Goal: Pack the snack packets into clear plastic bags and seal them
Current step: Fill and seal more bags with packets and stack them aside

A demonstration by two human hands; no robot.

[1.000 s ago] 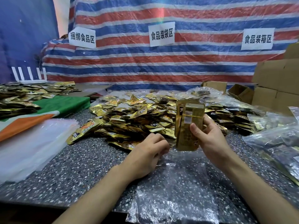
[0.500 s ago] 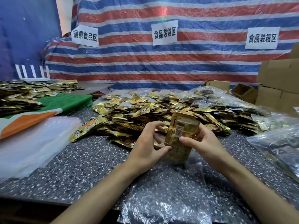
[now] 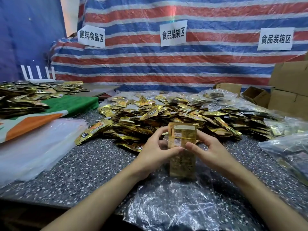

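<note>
Left hand (image 3: 155, 151) and right hand (image 3: 212, 151) are both clamped on an upright stack of snack packets (image 3: 182, 135). Thumbs lie across the front, fingers curl behind, and the forearms come in from the bottom corners. The stack stands right over the crinkly clear plastic bag (image 3: 175, 207) lying on the worktop (image 3: 83, 167). Its lower half looks hazy, so it might be inside the bag's mouth, honestly can't tell. The fingertips behind it are hidden. A second ago only the right hand had the stack, held higher, with the left curled on the worktop. Big loose pile of packets (image 3: 166, 114) sits just behind.
</note>
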